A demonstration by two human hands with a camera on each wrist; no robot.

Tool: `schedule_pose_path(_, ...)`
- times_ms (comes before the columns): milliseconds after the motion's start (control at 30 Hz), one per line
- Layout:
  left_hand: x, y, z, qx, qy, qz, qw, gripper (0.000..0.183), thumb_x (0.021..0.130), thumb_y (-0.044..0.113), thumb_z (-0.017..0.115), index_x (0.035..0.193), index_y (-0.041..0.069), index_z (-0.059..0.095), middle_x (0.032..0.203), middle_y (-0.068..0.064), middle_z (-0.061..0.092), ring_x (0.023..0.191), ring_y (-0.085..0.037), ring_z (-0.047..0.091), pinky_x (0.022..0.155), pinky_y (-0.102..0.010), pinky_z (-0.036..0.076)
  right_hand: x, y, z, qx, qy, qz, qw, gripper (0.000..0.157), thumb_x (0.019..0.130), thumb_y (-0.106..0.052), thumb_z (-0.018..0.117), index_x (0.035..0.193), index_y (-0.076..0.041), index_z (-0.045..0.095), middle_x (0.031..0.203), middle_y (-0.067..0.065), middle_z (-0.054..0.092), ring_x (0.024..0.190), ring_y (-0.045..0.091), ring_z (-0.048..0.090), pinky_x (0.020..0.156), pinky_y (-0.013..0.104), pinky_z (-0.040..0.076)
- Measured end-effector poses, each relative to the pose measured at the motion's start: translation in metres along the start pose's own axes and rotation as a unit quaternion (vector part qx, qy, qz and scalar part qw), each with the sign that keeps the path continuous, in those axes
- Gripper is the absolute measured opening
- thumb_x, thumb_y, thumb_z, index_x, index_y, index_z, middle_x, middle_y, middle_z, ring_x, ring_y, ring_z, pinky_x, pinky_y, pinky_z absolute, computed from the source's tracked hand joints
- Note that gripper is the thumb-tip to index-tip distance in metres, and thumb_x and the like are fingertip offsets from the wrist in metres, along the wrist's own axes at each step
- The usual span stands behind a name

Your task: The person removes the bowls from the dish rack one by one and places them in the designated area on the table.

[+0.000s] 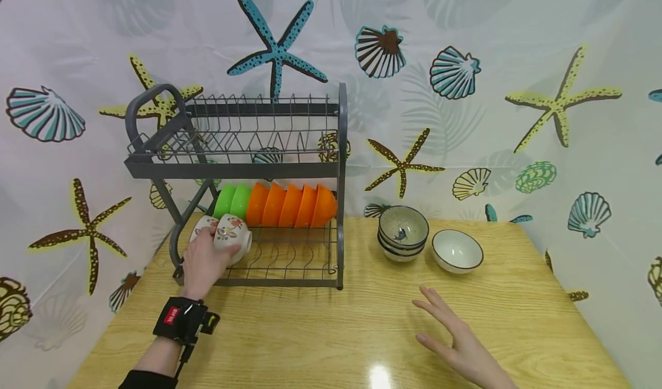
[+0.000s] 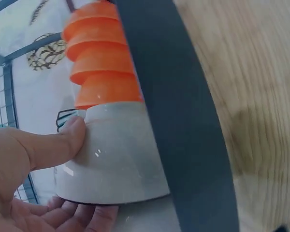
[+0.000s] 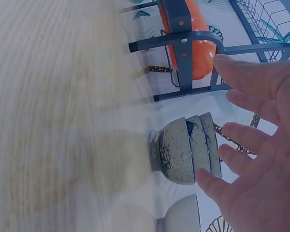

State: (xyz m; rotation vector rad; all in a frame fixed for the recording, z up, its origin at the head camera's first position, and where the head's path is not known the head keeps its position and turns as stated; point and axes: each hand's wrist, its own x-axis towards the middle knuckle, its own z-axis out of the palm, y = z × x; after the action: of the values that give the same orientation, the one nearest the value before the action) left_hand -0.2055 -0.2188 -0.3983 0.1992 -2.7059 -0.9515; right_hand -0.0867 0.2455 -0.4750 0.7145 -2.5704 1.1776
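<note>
My left hand (image 1: 200, 265) grips a white bowl with a floral print (image 1: 234, 235), which stands on its side in the lower tier of the dish rack (image 1: 279, 282). In the left wrist view the thumb lies along the bowl's wall (image 2: 121, 154) and the fingers curl at its dark rim. Another floral bowl (image 1: 203, 226) sits just left of it, partly hidden by the hand. Above the table at the right, my right hand (image 1: 457, 343) is spread and holds nothing. It is nearest to a stack of speckled bowls (image 1: 403, 228) and a single white bowl (image 1: 457, 251).
Behind the floral bowls, two green bowls (image 1: 233, 200) and several orange bowls (image 1: 292, 205) stand in a row in the lower tier. The upper tier's wire rack (image 1: 258, 131) overhangs them. Patterned cloth (image 1: 414, 113) hangs behind the wooden table (image 1: 310, 331).
</note>
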Motion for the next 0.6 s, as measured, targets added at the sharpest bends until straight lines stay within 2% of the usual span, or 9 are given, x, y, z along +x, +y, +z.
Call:
schedule_pose_path(167, 0.003, -0.005, 0.001, -0.066, -0.047, -0.034, 0.9962, 0.063, 0.092, 0.024, 0.073, 0.136, -0.011, 0.045, 0.125, -0.032, 0.059, 0.109, -0.041, 0.060, 0.073, -0.030, 0.044, 0.003, -0.007, 0.003, 0.018, -0.005, -0.009, 1.000, 0.057, 0.091, -0.009, 0.072, 0.144, -0.020, 0.053, 0.164, 0.006, 0.034, 0.149, -0.015, 0.013, 0.109, -0.004, 0.013)
schedule_pose_path(333, 0.003, -0.009, 0.004, -0.114, -0.061, -0.057, 0.9900, 0.063, 0.094, 0.021, 0.070, 0.140, -0.011, 0.041, 0.131, -0.034, 0.058, 0.115, -0.040, 0.060, 0.076, -0.026, 0.046, 0.007, -0.018, 0.006, 0.029, -0.011, -0.020, 0.999, 0.058, 0.091, -0.008, 0.071, 0.145, -0.020, 0.053, 0.163, 0.005, 0.036, 0.150, -0.013, 0.016, 0.111, -0.001, 0.015)
schedule_pose_path(367, 0.002, -0.009, 0.005, -0.121, -0.061, -0.057, 0.9891, 0.062, 0.095, 0.020, 0.070, 0.140, -0.011, 0.041, 0.131, -0.034, 0.058, 0.115, -0.040, 0.060, 0.076, -0.024, 0.046, 0.009, -0.020, 0.007, 0.029, -0.012, -0.023, 0.999, 0.058, 0.091, -0.008, 0.072, 0.145, -0.020, 0.053, 0.163, 0.004, 0.036, 0.149, -0.013, 0.017, 0.111, 0.000, 0.016)
schedule_pose_path(433, 0.001, -0.008, 0.006, -0.133, -0.059, -0.052, 0.9880, 0.060, 0.095, 0.019, 0.069, 0.139, -0.011, 0.042, 0.130, -0.035, 0.060, 0.112, -0.039, 0.063, 0.073, -0.022, 0.047, 0.011, -0.025, 0.008, 0.027, -0.013, -0.028, 0.999, 0.059, 0.091, -0.008, 0.072, 0.145, -0.021, 0.053, 0.161, 0.010, 0.039, 0.149, -0.012, 0.019, 0.111, 0.001, 0.017)
schedule_pose_path(533, -0.001, -0.006, 0.007, -0.152, -0.063, -0.042, 0.9854, 0.054, 0.096, 0.018, 0.069, 0.135, -0.009, 0.043, 0.126, -0.033, 0.063, 0.097, -0.026, 0.067, 0.069, -0.019, 0.047, 0.016, -0.031, 0.010, 0.031, -0.017, -0.029, 0.999, 0.058, 0.091, -0.009, 0.072, 0.145, -0.022, 0.053, 0.159, 0.017, 0.041, 0.150, -0.011, 0.019, 0.112, 0.002, 0.017)
schedule_pose_path(600, -0.003, -0.004, 0.010, -0.159, -0.063, -0.023, 0.9851, 0.051, 0.096, 0.016, 0.068, 0.133, -0.009, 0.044, 0.124, -0.033, 0.065, 0.092, -0.020, 0.065, 0.068, -0.018, 0.047, 0.020, -0.036, 0.012, 0.039, -0.021, -0.030, 0.999, 0.058, 0.092, -0.010, 0.072, 0.145, -0.022, 0.053, 0.158, 0.019, 0.041, 0.150, -0.011, 0.018, 0.112, 0.002, 0.016)
